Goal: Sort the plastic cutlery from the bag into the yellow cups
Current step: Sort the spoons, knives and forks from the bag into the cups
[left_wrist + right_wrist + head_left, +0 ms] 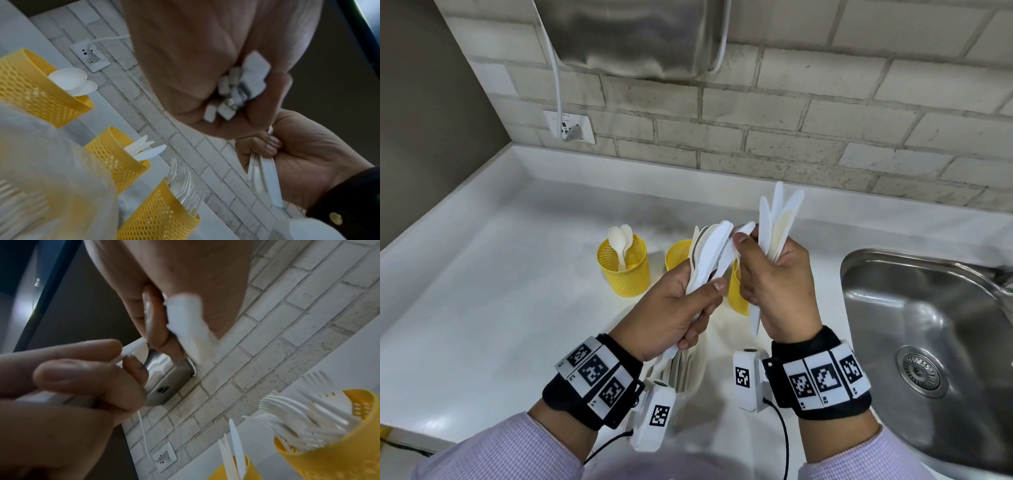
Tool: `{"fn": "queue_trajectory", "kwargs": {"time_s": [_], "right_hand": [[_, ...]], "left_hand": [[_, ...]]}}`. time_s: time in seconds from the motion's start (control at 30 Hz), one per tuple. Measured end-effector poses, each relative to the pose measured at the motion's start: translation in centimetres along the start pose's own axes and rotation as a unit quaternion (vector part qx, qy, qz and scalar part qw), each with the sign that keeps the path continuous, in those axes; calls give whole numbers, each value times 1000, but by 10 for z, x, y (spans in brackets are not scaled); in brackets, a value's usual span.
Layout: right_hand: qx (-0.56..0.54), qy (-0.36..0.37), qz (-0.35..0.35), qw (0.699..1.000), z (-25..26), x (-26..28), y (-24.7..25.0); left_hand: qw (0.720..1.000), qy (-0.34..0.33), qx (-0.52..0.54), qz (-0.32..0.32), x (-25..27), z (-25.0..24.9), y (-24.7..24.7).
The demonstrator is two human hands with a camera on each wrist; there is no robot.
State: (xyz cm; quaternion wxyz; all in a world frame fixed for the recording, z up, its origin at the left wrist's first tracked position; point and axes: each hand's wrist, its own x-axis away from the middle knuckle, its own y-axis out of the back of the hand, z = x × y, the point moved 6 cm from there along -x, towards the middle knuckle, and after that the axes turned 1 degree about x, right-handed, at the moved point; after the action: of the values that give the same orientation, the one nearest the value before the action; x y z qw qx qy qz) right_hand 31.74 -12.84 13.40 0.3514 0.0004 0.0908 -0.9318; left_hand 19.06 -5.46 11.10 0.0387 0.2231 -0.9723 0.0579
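Fingers (717,286) of both hands grip bunches of knives (777,219).

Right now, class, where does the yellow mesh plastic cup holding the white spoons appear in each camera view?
Head: the yellow mesh plastic cup with white spoons stands left of centre, leftmost of the three cups.
Left wrist: far left, upper half.
Right wrist: not in it.
Shared landmark: the white wall socket.

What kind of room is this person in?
Probably a kitchen or a pantry corner: there is a steel sink set in a white counter, a brick-tiled wall behind it, and a wall socket.
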Motion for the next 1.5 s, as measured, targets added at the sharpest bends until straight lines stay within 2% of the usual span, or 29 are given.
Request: {"fn": "queue_trajectory", "kwargs": {"time_s": [0.1,0.33,0.53,0.67,0.93,1.03,1.23,1.4,1.5], "right_hand": [[15,4,-11,1000,2,0,0],[-96,-10,-118,988,-2,-5,15],[-136,-14,-159,978,-3,-6,25],[-213,-21,-169,962,-3,-7,30],[-150,32,-213,965,1,-14,34],[-79,43,-180,980,1,-18,26],[20,35,-30,999,-6,-14,-5],[119,101,-20,988,1,-8,-15],[129,109,-27,985,1,-8,-17]], "left_hand": [[1000,3,-3,-2,-1,0,0],[1000,15,-2,-19,-2,4,3],[999,11,-9,-32,-4,5,5],[999,14,-7,-42,-5,6,8],[999,14,-9,-44,-9,7,14],[999,18,-14,-41,-10,9,15],[999,21,-16,-30,-11,12,17],[999,15,-11,-37,-11,11,19],[999,10,-15,-40,-11,13,20]]}}
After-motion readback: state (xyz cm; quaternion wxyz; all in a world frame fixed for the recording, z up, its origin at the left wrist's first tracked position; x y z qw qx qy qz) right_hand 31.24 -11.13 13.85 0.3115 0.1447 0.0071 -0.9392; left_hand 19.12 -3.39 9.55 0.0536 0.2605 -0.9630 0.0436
